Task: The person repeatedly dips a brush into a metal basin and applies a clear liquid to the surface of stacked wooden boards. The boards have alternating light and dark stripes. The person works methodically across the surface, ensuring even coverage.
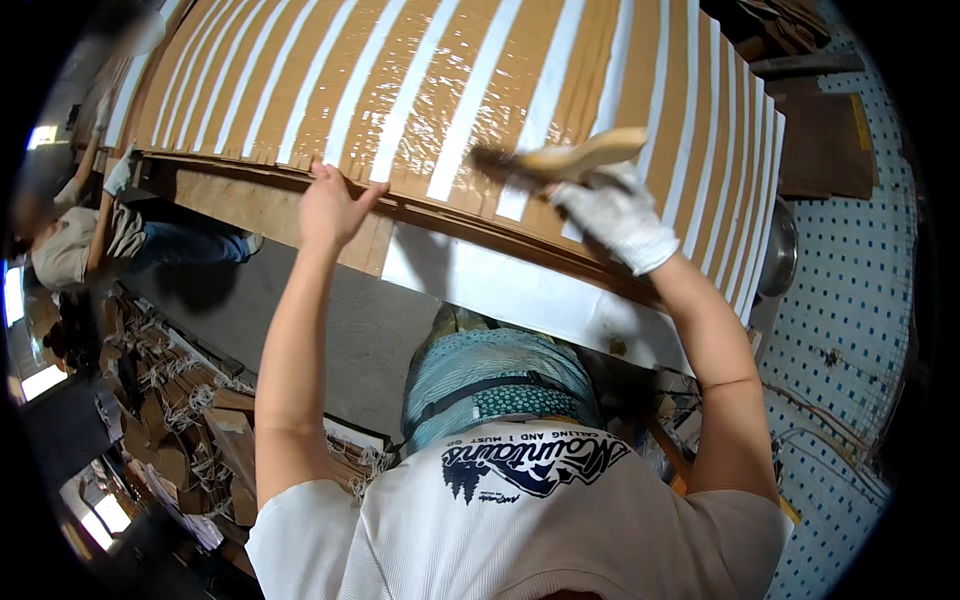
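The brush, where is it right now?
In the head view, the brush is above and right of centre, in the gloved right hand, over the brown-and-white striped sheets.

Far left: beige-topped co-worker (72, 248) in blue trousers (188, 243), grey floor (345, 365) alongside. Lower left: heaped cardboard pieces (168, 452) tangled with white string (200, 402); bright patches (43, 382) toward the rim. Right: pale blue surface (850, 290) with darker blue spots. Upper right: flat brown sheets (818, 145) overlapping its edge, dark elongated bar (808, 64) just above them; bar's material indeterminate.
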`<state>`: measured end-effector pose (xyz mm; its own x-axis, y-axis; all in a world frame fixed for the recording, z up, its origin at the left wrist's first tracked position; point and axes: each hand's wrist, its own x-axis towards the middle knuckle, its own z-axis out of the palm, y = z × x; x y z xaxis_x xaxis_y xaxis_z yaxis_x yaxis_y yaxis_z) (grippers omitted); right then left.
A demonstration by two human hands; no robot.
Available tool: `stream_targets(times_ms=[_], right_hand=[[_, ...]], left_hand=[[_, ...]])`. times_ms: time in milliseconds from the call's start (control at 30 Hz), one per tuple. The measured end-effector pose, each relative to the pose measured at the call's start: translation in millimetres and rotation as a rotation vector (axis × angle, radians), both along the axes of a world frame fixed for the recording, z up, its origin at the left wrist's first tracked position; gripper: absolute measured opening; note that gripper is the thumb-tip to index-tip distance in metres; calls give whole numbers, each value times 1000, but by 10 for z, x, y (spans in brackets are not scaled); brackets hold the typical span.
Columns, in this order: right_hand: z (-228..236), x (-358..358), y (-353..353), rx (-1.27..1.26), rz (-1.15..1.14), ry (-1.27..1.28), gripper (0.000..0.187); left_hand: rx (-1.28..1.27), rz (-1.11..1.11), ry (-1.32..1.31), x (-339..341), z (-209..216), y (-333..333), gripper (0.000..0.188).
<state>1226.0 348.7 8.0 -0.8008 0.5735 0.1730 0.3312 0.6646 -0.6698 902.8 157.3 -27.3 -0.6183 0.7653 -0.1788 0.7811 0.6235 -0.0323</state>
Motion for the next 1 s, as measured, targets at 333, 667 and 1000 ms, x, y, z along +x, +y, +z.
stream_targets(times_ms=[333,667,1000], right_hand=[[435,-118,-156,-330,-273,-326,24],[557,-1587,-6,-507,-373,-36,40],[336,-2138,1132,-69,-411,-228,56]], left_hand=[[566,-172,-328,-279,-59,-730,23],[594,-616,-193,-707,106,-379,44],[350,-723,-186,-817,-25,-448,73]])
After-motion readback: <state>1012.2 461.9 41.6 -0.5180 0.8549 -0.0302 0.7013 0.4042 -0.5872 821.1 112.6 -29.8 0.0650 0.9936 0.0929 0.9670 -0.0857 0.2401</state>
